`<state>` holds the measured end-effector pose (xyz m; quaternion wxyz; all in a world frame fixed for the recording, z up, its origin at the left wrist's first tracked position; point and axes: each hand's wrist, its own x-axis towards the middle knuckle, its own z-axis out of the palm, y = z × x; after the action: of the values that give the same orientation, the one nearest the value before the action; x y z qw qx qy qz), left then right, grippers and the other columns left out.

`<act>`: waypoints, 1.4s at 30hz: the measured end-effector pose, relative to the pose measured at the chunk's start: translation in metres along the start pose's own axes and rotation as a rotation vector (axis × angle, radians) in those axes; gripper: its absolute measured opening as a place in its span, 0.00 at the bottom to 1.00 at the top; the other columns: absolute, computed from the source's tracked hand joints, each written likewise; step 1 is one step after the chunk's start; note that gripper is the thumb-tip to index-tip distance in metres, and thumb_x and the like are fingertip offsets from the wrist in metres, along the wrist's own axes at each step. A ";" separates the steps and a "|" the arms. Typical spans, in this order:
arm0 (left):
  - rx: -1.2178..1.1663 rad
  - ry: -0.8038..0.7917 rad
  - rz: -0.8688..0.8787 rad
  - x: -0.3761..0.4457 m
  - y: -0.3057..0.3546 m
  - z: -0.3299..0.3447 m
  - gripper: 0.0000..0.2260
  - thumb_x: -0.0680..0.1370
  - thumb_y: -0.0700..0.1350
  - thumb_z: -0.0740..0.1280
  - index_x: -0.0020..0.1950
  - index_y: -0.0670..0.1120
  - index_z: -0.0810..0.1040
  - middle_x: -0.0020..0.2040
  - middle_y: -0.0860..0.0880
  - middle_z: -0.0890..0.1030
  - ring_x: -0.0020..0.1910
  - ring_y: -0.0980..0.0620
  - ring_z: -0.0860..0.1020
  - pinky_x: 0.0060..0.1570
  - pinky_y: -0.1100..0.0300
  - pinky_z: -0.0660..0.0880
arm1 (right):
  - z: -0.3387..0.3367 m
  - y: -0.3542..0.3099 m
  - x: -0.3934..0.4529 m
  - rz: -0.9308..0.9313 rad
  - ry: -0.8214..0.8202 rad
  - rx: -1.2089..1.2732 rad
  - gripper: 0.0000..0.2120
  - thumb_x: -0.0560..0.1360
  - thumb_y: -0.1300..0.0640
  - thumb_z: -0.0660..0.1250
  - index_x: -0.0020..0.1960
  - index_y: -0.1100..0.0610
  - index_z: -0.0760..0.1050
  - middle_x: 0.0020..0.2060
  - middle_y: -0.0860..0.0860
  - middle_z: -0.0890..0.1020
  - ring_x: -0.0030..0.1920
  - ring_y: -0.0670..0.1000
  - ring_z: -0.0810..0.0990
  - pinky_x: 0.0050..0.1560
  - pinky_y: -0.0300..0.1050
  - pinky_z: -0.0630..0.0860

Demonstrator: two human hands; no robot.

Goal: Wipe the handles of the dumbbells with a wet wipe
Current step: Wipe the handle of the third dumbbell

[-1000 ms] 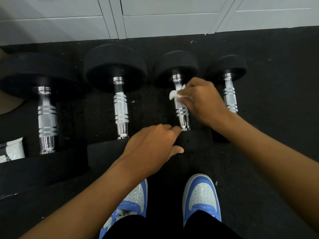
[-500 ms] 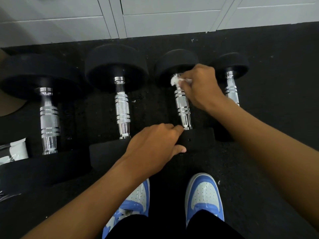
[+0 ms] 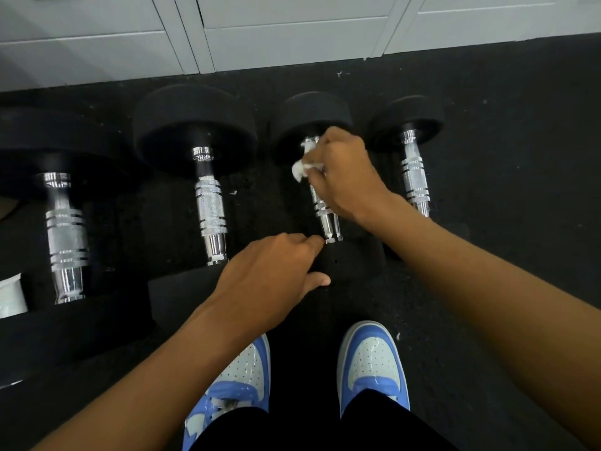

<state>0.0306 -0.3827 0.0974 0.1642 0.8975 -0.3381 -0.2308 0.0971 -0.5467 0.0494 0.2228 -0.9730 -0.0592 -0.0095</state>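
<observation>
Several black dumbbells with chrome handles lie side by side on the dark floor. My right hand [image 3: 344,174] is curled round the upper part of the third dumbbell's handle [image 3: 330,222] and holds a crumpled white wet wipe [image 3: 300,167] against it. My left hand [image 3: 276,275] grips the near black head [image 3: 351,260] of that same dumbbell, thumb underneath. The second dumbbell's handle [image 3: 211,209], the large left one's handle [image 3: 66,236] and the small right one's handle [image 3: 414,177] are untouched.
White cabinet fronts [image 3: 292,30] run along the far edge of the black rubber floor [image 3: 520,157]. A white packet [image 3: 11,296] lies at the left edge by the largest dumbbell. My two blue and white shoes [image 3: 370,362] stand just below the dumbbells.
My right hand slid the wipe up the third handle to its far end, then came part of the way back down. My left hand stayed on the near head.
</observation>
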 end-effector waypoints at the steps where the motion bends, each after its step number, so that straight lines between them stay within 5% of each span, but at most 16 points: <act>1: 0.005 0.002 0.000 0.000 -0.001 0.000 0.22 0.78 0.59 0.59 0.68 0.50 0.68 0.60 0.51 0.77 0.56 0.50 0.77 0.53 0.56 0.74 | 0.000 -0.001 -0.010 -0.035 -0.017 0.008 0.06 0.70 0.63 0.67 0.43 0.61 0.84 0.42 0.59 0.78 0.39 0.57 0.79 0.38 0.46 0.76; 7: 0.000 -0.005 -0.006 -0.001 0.001 -0.001 0.22 0.78 0.60 0.59 0.68 0.50 0.68 0.61 0.52 0.77 0.57 0.50 0.77 0.53 0.56 0.75 | -0.003 0.017 0.001 0.212 0.080 0.055 0.08 0.72 0.59 0.66 0.48 0.58 0.82 0.44 0.58 0.80 0.45 0.55 0.79 0.42 0.36 0.64; 12: 0.009 -0.010 -0.013 -0.001 0.000 -0.001 0.22 0.78 0.60 0.59 0.68 0.49 0.68 0.61 0.51 0.76 0.57 0.49 0.77 0.54 0.55 0.75 | 0.006 0.003 -0.012 0.039 0.072 0.068 0.06 0.70 0.64 0.67 0.42 0.64 0.82 0.43 0.58 0.79 0.40 0.54 0.78 0.40 0.44 0.75; 16: 0.008 -0.009 -0.011 -0.001 0.001 -0.001 0.22 0.78 0.60 0.58 0.68 0.50 0.68 0.62 0.52 0.76 0.57 0.50 0.76 0.54 0.56 0.74 | 0.000 0.010 -0.016 0.130 0.092 0.129 0.06 0.72 0.61 0.67 0.44 0.60 0.83 0.40 0.57 0.80 0.39 0.51 0.77 0.41 0.37 0.69; 22: 0.018 -0.016 -0.014 0.000 0.001 -0.001 0.22 0.78 0.60 0.58 0.68 0.50 0.67 0.62 0.52 0.76 0.58 0.50 0.76 0.53 0.57 0.73 | 0.008 0.001 0.002 0.067 0.047 0.020 0.07 0.72 0.60 0.67 0.42 0.61 0.83 0.43 0.57 0.78 0.42 0.53 0.77 0.41 0.47 0.76; 30: -0.014 -0.007 0.002 0.001 0.001 -0.001 0.23 0.79 0.60 0.58 0.70 0.51 0.66 0.62 0.52 0.76 0.58 0.51 0.76 0.54 0.57 0.74 | -0.012 0.006 0.003 0.245 0.084 0.149 0.07 0.72 0.59 0.67 0.43 0.59 0.83 0.33 0.49 0.79 0.34 0.45 0.75 0.38 0.21 0.63; 35: -0.013 -0.005 0.001 0.000 0.000 -0.001 0.22 0.79 0.59 0.59 0.68 0.49 0.68 0.61 0.51 0.76 0.57 0.50 0.77 0.54 0.56 0.74 | 0.000 0.002 0.002 0.121 0.047 0.052 0.07 0.71 0.60 0.68 0.45 0.60 0.83 0.44 0.58 0.81 0.43 0.53 0.79 0.45 0.45 0.76; 42: -0.018 -0.012 0.004 0.000 0.001 -0.001 0.23 0.79 0.59 0.58 0.70 0.50 0.66 0.63 0.52 0.75 0.58 0.50 0.76 0.54 0.57 0.74 | -0.010 0.011 -0.006 0.318 0.113 0.215 0.06 0.72 0.57 0.68 0.43 0.58 0.83 0.34 0.51 0.82 0.37 0.47 0.77 0.36 0.28 0.64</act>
<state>0.0309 -0.3833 0.0983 0.1705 0.8939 -0.3388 -0.2388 0.0927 -0.5618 0.0530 0.3272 -0.9386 0.1070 -0.0222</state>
